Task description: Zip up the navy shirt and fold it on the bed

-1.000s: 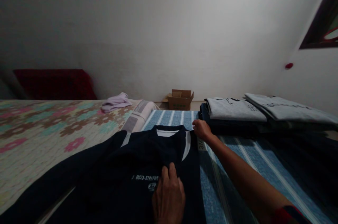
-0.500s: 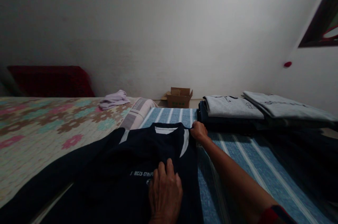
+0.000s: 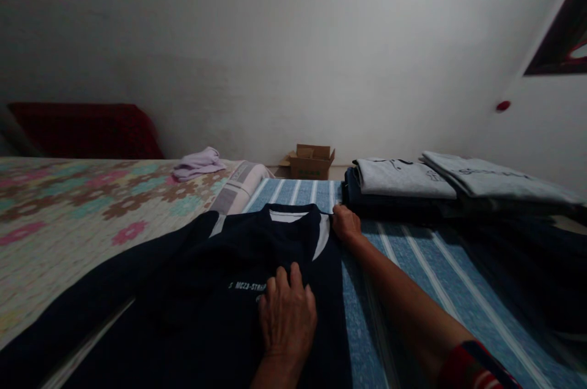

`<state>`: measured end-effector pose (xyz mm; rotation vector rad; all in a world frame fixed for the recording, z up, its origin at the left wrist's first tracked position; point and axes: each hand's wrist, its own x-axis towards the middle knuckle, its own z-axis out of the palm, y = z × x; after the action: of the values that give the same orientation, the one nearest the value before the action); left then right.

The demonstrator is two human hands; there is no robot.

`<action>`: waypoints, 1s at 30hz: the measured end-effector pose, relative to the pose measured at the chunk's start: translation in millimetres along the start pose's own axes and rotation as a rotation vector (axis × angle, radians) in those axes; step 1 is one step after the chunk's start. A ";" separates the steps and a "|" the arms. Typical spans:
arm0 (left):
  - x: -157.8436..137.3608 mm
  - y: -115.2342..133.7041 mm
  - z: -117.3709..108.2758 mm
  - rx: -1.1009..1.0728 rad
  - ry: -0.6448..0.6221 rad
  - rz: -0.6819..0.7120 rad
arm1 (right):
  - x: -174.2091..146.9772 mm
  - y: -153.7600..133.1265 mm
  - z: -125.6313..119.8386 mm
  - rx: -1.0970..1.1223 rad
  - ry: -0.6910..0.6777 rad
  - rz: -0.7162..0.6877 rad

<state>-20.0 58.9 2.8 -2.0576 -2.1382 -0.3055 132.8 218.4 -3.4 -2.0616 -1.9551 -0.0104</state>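
Note:
A dark navy long-sleeved sweatshirt lies front side up, its collar away from me and one sleeve stretching to the lower left. White panels mark its shoulders, and pale lettering crosses the chest. My left hand rests palm down on the chest, fingers extended and slightly bent, covering the end of the lettering. At the right shoulder seam, my right hand is closed on the fabric; its fingertips are partly hidden. No right sleeve shows spread out beside the body.
Folded grey garments sit on dark clothes at the right, on a blue striped sheet. A floral cover bears a crumpled lilac cloth. An open cardboard box stands by the wall.
My view has tipped slightly downward, so the scene sits higher in the picture. Both hands keep about the same places on the sweatshirt.

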 end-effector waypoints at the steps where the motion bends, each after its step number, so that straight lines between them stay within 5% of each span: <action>1: -0.1 0.1 0.0 0.000 -0.001 -0.001 | -3.5 -1.8 -3.4 -0.011 0.012 -0.025; 9: 0.9 3.3 -6.3 -0.001 -0.040 0.001 | -38.3 -18.2 -6.3 -0.020 -0.055 -0.281; 16: 1.0 3.9 -7.8 -0.023 -0.037 0.004 | -50.7 -19.3 -13.3 0.026 -0.060 -0.311; 21: 1.2 3.5 -12.2 -0.043 -0.054 0.048 | -92.6 -24.1 -22.7 0.063 -0.076 -0.375; 30: -11.8 -26.2 -35.0 -0.238 -0.256 0.234 | -131.2 -26.8 -25.0 0.117 -0.096 -0.408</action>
<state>-46.6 37.7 32.6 -2.5807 -2.0478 -0.2918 101.8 85.7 -1.3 -1.5887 -2.3402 0.1139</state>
